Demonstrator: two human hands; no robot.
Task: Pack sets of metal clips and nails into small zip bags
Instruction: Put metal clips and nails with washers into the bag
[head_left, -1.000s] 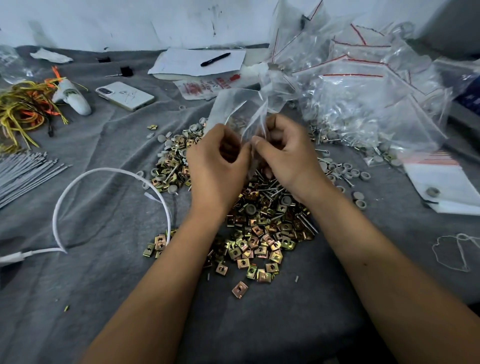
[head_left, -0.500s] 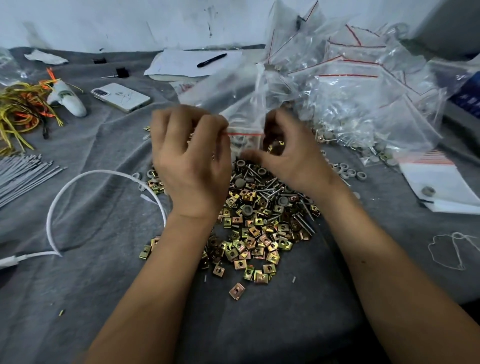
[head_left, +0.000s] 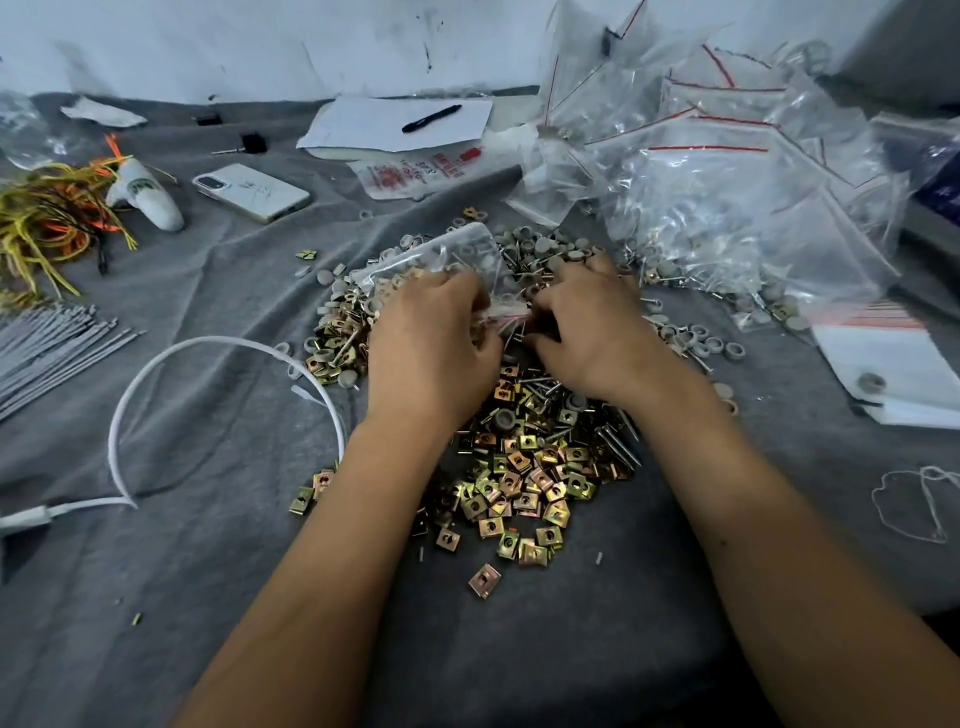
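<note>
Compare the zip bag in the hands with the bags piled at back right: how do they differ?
The zip bag lies low over the loose parts, gripped by the left hand and right hand; the piled bags lie untouched. It is single; they form a heap. Both are clear with a red strip.

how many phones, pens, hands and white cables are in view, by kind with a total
phone: 1
pen: 1
hands: 2, left hand and right hand
white cable: 1
total: 5
</note>
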